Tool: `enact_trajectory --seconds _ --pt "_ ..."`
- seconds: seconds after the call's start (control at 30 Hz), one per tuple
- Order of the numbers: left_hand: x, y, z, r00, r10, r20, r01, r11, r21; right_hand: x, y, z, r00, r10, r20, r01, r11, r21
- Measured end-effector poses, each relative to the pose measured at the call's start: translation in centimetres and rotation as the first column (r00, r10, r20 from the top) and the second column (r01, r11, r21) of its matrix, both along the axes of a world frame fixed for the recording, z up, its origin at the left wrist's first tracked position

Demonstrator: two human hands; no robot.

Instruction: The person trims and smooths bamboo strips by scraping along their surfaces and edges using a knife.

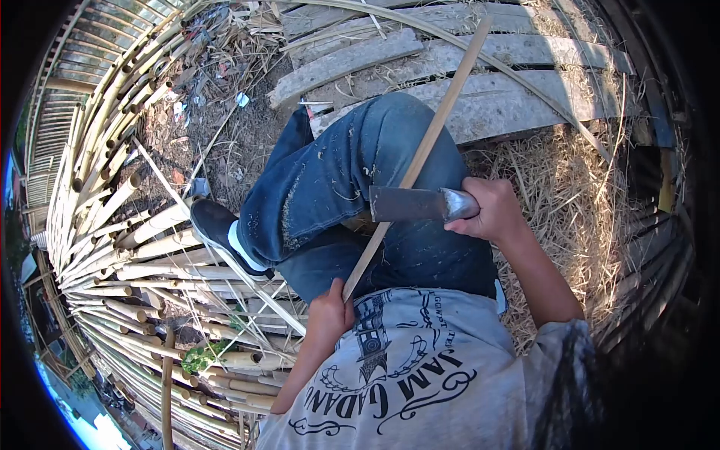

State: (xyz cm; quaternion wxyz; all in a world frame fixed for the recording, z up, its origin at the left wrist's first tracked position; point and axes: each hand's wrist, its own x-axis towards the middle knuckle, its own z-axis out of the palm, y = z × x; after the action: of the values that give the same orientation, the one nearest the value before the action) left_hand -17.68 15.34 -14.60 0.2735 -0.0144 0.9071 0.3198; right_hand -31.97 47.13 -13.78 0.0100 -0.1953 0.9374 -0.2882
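A long, thin bamboo strip [442, 109] runs diagonally across the jeans, from the upper right down to the lap. My left hand [328, 313] is closed around its lower end, near the shirt. In my right hand [491, 210] is a wide-bladed knife [405, 204], gripped by its handle with the fingers wrapped round. The blade points left and lies across the middle of the strip, over the lap. Whether its edge cuts into the strip I cannot tell.
Stacked bamboo poles [169, 247] fan out at the left. Wooden planks [510, 97] lie ahead, with a long strip across them. Shavings [555, 202] cover the ground at the right. A bent leg in jeans and a dark shoe [217, 229] are beside the poles.
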Motion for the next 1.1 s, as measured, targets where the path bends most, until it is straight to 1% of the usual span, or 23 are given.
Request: enact_trajectory --seconds 0.07,0.1,0.17,0.27,0.37,0.43,0.47,0.67,0.73,0.77,0.83,0.87,0.93,0.97,1.03,1.07,1.1 --pt "-0.4 0.5 -1.2 0.983 -0.026 -0.180 0.034 0.999 0.042 -0.1 0.0 0.3 1.000 0.000 0.016 -0.001 1.000 0.022" --pt "-0.5 0.7 -1.6 0.984 -0.026 -0.176 0.034 0.999 0.041 -0.2 0.0 0.2 1.000 -0.002 0.028 0.002 1.000 0.013" --pt "-0.5 1.1 -2.3 0.984 0.045 -0.174 -0.032 0.996 0.079 -0.4 -0.3 0.2 0.999 0.003 0.041 -0.003 1.000 0.002" --pt "-0.4 1.1 -2.8 0.979 0.077 -0.190 -0.055 0.991 0.118 -0.1 -0.7 0.1 1.000 -0.024 0.009 0.023 0.999 0.049" --pt "-0.7 0.8 -3.2 0.980 0.084 -0.182 -0.066 0.992 0.104 0.1 -1.1 -0.5 0.999 -0.049 -0.014 0.050 0.998 0.045" --pt "-0.5 0.8 -3.2 0.972 0.104 -0.213 -0.079 0.989 0.123 0.4 -1.5 -0.7 0.993 -0.070 -0.095 0.078 0.994 0.078" --pt "-0.3 0.7 -3.2 0.964 0.114 -0.240 -0.082 0.987 0.138 0.4 -1.7 -0.6 0.994 -0.066 -0.092 0.073 0.994 0.076" --pt "0.4 0.9 -4.2 0.968 0.137 -0.208 -0.108 0.983 0.147 0.9 -2.5 -0.6 0.985 -0.085 -0.148 0.103 0.988 0.118" --pt "0.4 0.9 -4.3 0.965 0.153 -0.214 -0.120 0.980 0.158 0.9 -2.7 -0.8 0.976 -0.118 -0.185 0.137 0.986 0.095" --pt "0.5 0.9 -4.3 0.962 0.159 -0.222 -0.124 0.979 0.164 0.9 -2.7 -1.1 0.976 -0.111 -0.186 0.131 0.987 0.098" --pt "2.8 -0.4 -5.3 0.965 0.160 -0.208 -0.132 0.981 0.145 0.7 -2.5 -1.9 0.949 -0.315 -0.021 0.313 0.947 -0.078" --pt "3.7 -1.2 -6.0 0.969 0.150 -0.195 -0.128 0.984 0.122 0.6 -2.6 -1.7 0.950 -0.312 -0.025 0.309 0.948 -0.079" --pt "3.9 -1.5 -5.4 0.965 0.165 -0.204 -0.142 0.982 0.125 0.8 -2.9 -1.6 0.958 -0.274 -0.089 0.271 0.961 -0.046" --pt "4.7 -1.8 -4.8 0.964 0.171 -0.205 -0.147 0.981 0.126 1.1 -3.1 -1.7 0.963 -0.260 -0.067 0.257 0.965 -0.049" --pt "6.3 -3.1 -5.3 0.961 0.179 -0.211 -0.160 0.982 0.103 1.0 -3.1 -1.5 0.949 -0.314 0.001 0.313 0.947 -0.072" --pt "7.2 -3.8 -5.7 0.958 0.174 -0.228 -0.157 0.983 0.092 0.9 -3.2 -1.5 0.951 -0.309 0.000 0.308 0.949 -0.070" --pt "8.6 -4.6 -6.3 0.967 0.135 -0.217 -0.124 0.990 0.061 0.8 -3.1 -1.6 0.952 -0.301 -0.051 0.297 0.953 -0.066"
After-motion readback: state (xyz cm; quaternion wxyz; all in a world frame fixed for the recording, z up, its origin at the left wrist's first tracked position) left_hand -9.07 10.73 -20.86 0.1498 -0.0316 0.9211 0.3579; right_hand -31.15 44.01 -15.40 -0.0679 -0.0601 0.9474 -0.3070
